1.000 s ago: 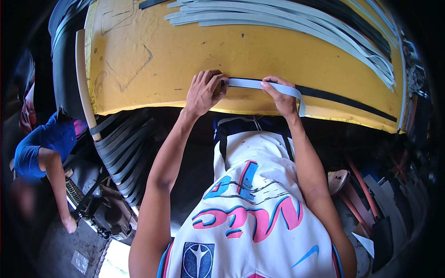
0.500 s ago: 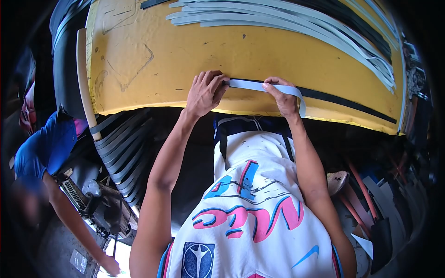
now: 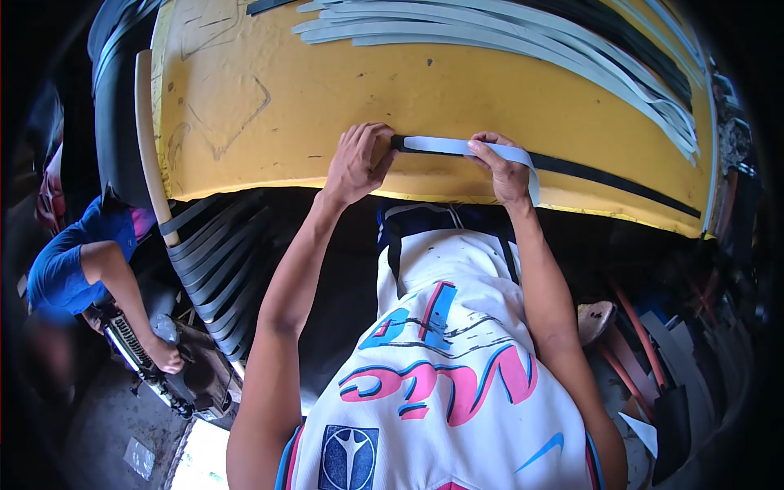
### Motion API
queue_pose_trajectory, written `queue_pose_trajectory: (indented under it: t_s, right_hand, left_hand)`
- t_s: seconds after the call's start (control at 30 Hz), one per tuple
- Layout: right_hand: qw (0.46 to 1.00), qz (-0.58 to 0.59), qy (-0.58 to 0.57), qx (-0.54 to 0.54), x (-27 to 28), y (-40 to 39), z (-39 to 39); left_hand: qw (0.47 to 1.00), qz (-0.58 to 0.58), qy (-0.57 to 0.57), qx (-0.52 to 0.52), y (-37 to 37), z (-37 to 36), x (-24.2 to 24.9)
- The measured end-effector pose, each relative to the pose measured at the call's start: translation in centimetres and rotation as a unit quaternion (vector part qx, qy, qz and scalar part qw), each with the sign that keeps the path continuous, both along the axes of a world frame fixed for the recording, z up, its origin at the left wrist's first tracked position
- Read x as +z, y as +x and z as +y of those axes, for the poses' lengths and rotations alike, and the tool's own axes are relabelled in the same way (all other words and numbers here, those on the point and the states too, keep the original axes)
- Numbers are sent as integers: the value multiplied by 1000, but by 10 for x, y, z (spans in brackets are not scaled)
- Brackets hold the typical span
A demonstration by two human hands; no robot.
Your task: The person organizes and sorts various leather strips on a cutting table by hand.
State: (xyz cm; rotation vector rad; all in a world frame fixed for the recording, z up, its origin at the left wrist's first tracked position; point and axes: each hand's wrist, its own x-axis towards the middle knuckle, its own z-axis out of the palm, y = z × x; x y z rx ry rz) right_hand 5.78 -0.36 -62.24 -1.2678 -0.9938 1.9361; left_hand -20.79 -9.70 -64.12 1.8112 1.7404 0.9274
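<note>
A long black strip [image 3: 604,175] lies along the near part of a yellow-covered table [image 3: 327,98]. Over its left portion runs a narrow white strip [image 3: 437,146], whose right end curls down past my wrist. My right hand [image 3: 504,170] is closed, pinching the white strip between thumb and fingers. At the black strip's left end, my left hand [image 3: 358,163] is curled with its fingertips against that end. Yellow surface shows between its thumb and forefinger.
Several pale strips [image 3: 457,31] are bundled at the table's far side. Dark strips [image 3: 216,273] hang from a pole [image 3: 149,139] at left. A co-worker in a blue shirt [image 3: 73,265] reaches toward a machine [image 3: 139,359]. Sheets and scraps [image 3: 678,359] stand at lower right.
My left hand has shifted slightly left, showing more of the black strip's end. The white strip has moved a little upward with my right hand. The co-worker's arm has moved up to the machine.
</note>
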Motion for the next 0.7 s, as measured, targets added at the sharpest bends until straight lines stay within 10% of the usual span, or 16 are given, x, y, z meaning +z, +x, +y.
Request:
queue_pose_trajectory:
  t_s: [0.7]
  right_hand:
    - [999, -28, 18, 10, 0, -2, -4]
  left_hand:
    - [999, -34, -15, 8, 0, -2, -2]
